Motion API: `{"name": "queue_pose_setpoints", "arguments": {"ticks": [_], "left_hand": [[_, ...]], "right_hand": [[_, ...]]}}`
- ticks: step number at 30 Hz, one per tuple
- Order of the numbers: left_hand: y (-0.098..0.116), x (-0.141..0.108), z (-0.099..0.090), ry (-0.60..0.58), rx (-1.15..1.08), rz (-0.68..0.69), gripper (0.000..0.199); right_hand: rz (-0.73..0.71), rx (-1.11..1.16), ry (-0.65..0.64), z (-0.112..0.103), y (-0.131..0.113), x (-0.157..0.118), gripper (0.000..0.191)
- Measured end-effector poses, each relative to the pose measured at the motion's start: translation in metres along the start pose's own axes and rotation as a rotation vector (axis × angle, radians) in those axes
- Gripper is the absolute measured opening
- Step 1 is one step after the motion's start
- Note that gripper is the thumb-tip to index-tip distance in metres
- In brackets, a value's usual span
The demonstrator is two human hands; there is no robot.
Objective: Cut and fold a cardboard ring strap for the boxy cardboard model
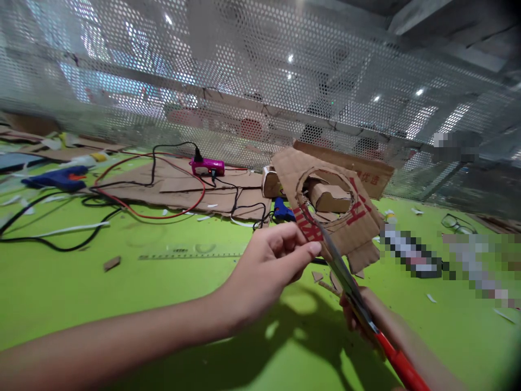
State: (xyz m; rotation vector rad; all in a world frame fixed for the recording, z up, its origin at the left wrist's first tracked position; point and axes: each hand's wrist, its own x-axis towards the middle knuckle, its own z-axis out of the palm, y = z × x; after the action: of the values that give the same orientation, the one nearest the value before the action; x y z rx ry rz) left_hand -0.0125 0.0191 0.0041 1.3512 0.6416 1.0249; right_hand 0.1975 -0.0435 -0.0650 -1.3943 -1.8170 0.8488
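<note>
From where I stand, the sheet of brown cardboard (364, 239) is held up in the air, to the right of the clear ruler (191, 256) that lies on the green tabletop (171, 290). The sheet is tilted and printed with red marks, and a big round hole with a rough, frayed edge takes up its middle; a flap juts from its lower edge. The left hand (271, 260), just past the ruler's right end, is nearly closed, thumb and bent fingers pinching the sheet's lower corner. Farther right of the ruler, the right hand (362, 312) is curled around red-handled scissors (352, 288), its exact grip partly hidden behind them; the blades lie close together and reach the cardboard near the hole. The left forearm slants in below the ruler, wrist fairly straight, while the right one comes up steeply, lower and right of it.
</note>
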Motion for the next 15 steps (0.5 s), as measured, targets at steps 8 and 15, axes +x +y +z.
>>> {"name": "queue_pose_setpoints", "arguments": {"ticks": [8, 15], "left_hand": [[-0.002, 0.001, -0.001, -0.004, 0.004, 0.008, 0.019], [0.0, 0.0, 0.0, -0.008, 0.016, 0.011, 0.017]], "right_hand": [[0.162, 0.085, -0.036, -0.006, -0.015, -0.007, 0.027], [0.442, 0.145, -0.038, -0.014, -0.017, 0.002, 0.041]]}}
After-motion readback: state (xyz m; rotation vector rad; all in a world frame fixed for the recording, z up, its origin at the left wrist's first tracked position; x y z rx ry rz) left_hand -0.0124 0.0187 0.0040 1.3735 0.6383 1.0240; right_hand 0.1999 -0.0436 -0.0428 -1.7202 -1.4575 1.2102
